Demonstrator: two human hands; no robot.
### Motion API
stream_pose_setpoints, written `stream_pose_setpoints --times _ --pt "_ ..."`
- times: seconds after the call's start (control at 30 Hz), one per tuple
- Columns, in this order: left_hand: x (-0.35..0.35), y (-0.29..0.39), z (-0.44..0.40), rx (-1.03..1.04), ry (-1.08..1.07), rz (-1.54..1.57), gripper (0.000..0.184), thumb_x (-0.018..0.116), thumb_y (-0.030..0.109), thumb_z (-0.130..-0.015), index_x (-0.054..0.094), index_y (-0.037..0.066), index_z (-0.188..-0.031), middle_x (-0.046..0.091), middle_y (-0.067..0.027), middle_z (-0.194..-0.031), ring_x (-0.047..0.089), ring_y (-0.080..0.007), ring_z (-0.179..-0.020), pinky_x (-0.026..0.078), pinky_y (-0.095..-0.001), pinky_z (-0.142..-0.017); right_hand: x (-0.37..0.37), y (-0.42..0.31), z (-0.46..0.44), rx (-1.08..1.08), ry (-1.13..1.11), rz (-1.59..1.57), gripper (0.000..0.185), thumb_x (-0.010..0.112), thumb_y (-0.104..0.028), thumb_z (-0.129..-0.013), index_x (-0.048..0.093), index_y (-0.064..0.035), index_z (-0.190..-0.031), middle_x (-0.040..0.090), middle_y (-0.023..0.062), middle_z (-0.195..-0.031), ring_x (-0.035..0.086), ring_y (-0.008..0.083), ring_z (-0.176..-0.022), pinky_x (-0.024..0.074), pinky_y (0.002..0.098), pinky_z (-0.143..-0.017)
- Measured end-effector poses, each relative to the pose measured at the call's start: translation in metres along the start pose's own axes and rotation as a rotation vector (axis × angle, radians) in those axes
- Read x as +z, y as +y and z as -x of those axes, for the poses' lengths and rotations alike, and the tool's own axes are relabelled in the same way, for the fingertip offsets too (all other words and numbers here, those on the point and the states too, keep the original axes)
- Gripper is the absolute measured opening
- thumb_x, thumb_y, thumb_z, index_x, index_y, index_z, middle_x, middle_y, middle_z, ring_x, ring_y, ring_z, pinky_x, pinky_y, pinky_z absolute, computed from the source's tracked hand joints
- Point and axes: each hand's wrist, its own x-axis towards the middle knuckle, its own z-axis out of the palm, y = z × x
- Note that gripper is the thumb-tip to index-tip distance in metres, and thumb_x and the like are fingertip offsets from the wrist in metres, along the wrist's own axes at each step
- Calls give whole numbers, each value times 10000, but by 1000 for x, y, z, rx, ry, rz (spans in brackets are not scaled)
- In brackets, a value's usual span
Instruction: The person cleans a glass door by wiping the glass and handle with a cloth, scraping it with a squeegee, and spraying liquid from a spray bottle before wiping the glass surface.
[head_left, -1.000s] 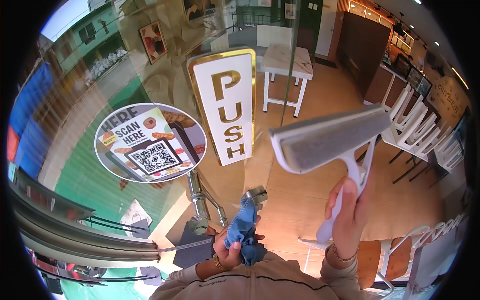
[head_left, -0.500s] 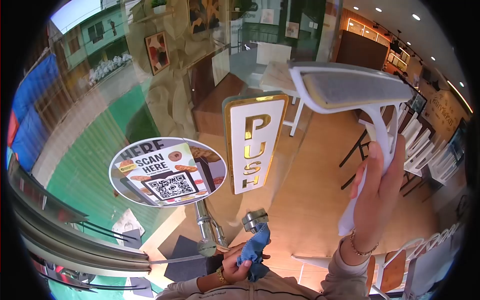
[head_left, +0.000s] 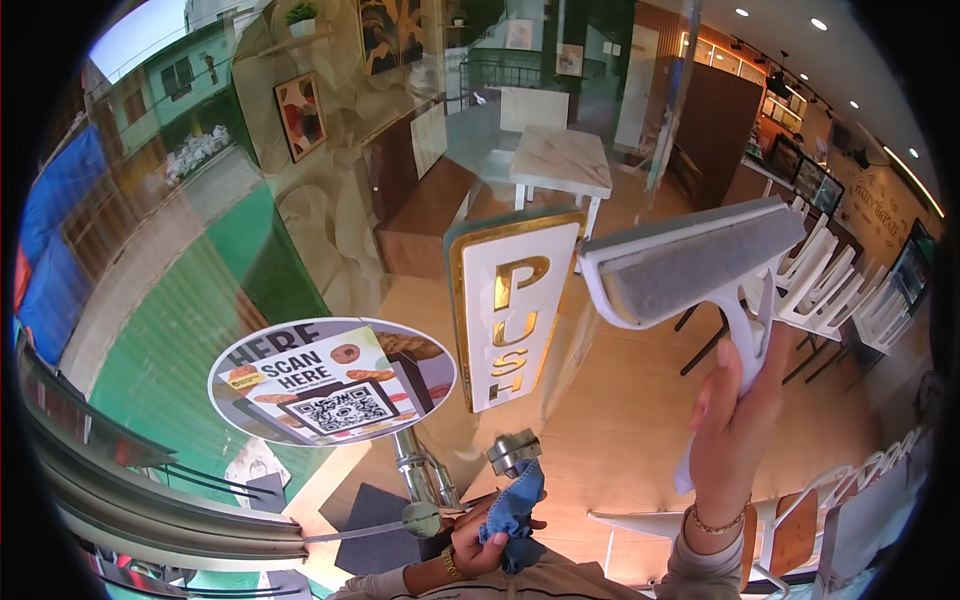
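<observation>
Blue cloth low, squeegee raised.
Right of the oval QR sticker, the left hand grips the cloth below the PUSH sign; open floor shows under the squeegee's head, left corner beside the sign's edge, handle gripped by the right hand.

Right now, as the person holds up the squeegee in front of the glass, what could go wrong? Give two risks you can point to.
1. The white-handled, wide-headed squeegee in the raised right hand appears beside the gold-bordered white PUSH sign; it might knock that edge, though depth is unclear.
2. The bunched blue cloth in the left hand overlaps the round silver metal fitting in this view; it could snag there, though contact is unclear.
</observation>
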Motion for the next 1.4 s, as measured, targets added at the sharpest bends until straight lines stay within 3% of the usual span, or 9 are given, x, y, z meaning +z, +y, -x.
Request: stream_pose_setpoints --times 0.2,0.33,0.6,0.73,0.83,0.87,1.1,1.23,1.4 --pt "1 -3 8 -179 8 202 574 391 288 -962 270 -109 -1358 403 -244 -1349 560 -338 -1113 486 -402 -903 7 24 25 -68 -35 108 265 446 -144 -961 386 -2 -1177 420 22 -554 400 75 -446 298 248 -384" --pt "2 -4 10 -194 -7 226 603 400 320 -963 256 -107 -1363 384 -233 -1369 566 -334 -1106 474 -399 -917 5 34 46 48 -168 190 290 554 -149 -903 388 -1 -1090 554 199 -672 581 389 -557 418 392 -455" --pt "9 -23 14 -60 110 98 617 458 358 -925 323 -113 -1300 503 -302 -1216 649 -346 -899 556 -403 -761 30 90 109 179 -337 223 345 578 -169 -889 367 6 -1097 571 241 -672 588 424 -593 429 461 -468" --pt "17 -18 6 -140 198 195 614 453 361 -925 333 -107 -1304 497 -299 -1233 645 -344 -921 571 -413 -731 30 95 104 180 -368 97 247 517 -146 -932 373 -5 -1076 477 112 -520 478 178 -420 353 312 -394" --pt "23 -4 -8 -161 261 369 470 405 241 -959 403 -120 -1261 510 -266 -1229 591 -283 -1003 549 -442 -817 9 81 95 343 -511 -173 261 572 -177 -904 396 -15 -1007 494 128 -541 532 238 -437 374 331 -400" --pt "17 -16 -1 -256 268 501 424 402 217 -966 438 -85 -1262 530 -210 -1232 574 -246 -1034 517 -404 -867 -3 70 92 468 -573 -328 250 592 -177 -890 423 -19 -985 474 87 -551 486 146 -453 360 273 -430" --pt "15 10 -19 -454 347 613 425 418 278 -980 470 -26 -1272 585 -80 -1165 553 -136 -1050 394 -309 -954 -27 83 122 327 -969 -221 301 651 -229 -832 483 -35 -991 485 105 -619 484 244 -510 392 287 -520" --pt "14 3 -14 -492 163 437 393 400 251 -998 454 -19 -1278 588 -58 -1137 559 -115 -994 461 -243 -797 -22 99 124 267 -876 -241 258 659 -180 -819 489 -24 -934 473 74 -654 420 162 -540 364 257 -520" --pt "15 11 1 -472 -130 637 431 366 270 -1001 402 -2 -1334 521 -164 -1272 542 -196 -1115 521 -396 -894 -25 119 98 65 -298 -461 235 689 -138 -791 510 -29 -896 505 45 -678 475 94 -590 375 242 -530"
